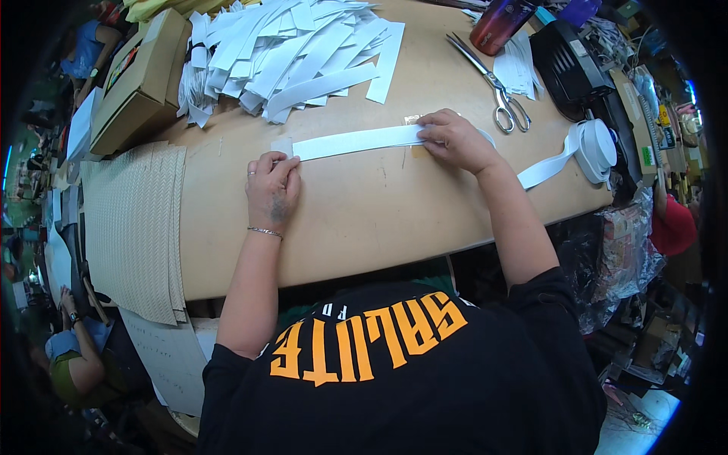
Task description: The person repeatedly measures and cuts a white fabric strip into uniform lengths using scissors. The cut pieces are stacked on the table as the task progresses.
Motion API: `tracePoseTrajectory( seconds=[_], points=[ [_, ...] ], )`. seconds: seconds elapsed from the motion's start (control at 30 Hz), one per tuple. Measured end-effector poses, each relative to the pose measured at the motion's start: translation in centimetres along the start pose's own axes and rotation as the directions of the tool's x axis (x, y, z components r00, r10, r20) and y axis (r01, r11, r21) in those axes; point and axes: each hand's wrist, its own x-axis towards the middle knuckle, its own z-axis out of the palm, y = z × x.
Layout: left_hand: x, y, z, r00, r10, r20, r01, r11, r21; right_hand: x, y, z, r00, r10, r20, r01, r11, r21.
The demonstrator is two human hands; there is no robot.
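Note:
A long white strip [356,138] lies crosswise on the table. My left hand [274,182] holds its left end, fingers bent together beside a small pale tab [281,148]. My right hand [451,138] grips the other end, fingertips pressed on it over a small tan patch; the band beneath is partly hidden. Beyond the strip lies a large pile of cut white strips [280,53]. Steel scissors [504,102] rest past my right hand, and a white roll [595,152] with a loose tail lies to the right.
A cardboard box [136,87] stands at back left, above textured cream sheets [133,235]. A tumbler [497,21] and black device [569,72] stand at back right on the table [341,227]. Co-workers appear at left [80,364] and top left [80,49]; plastic-wrapped bundles [622,250] sit at right.

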Motion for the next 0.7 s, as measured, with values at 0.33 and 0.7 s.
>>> tracePoseTrajectory(
  seconds=[0.33, 0.7],
  points=[
    [0.0, -0.3, 0.2, 1.000, 0.011, -0.007, -0.011, 1.000, -0.006, -0.5, 0.1, 0.0, 0.997, -0.080, 0.003, 0.079, 0.986, -0.145],
    [0.0, -0.5, 0.4, 0.999, 0.042, -0.033, -0.043, 0.999, -0.028, 0.4, -0.5, -0.6, 0.996, -0.011, 0.092, 0.030, 0.979, -0.201]
  ],
)
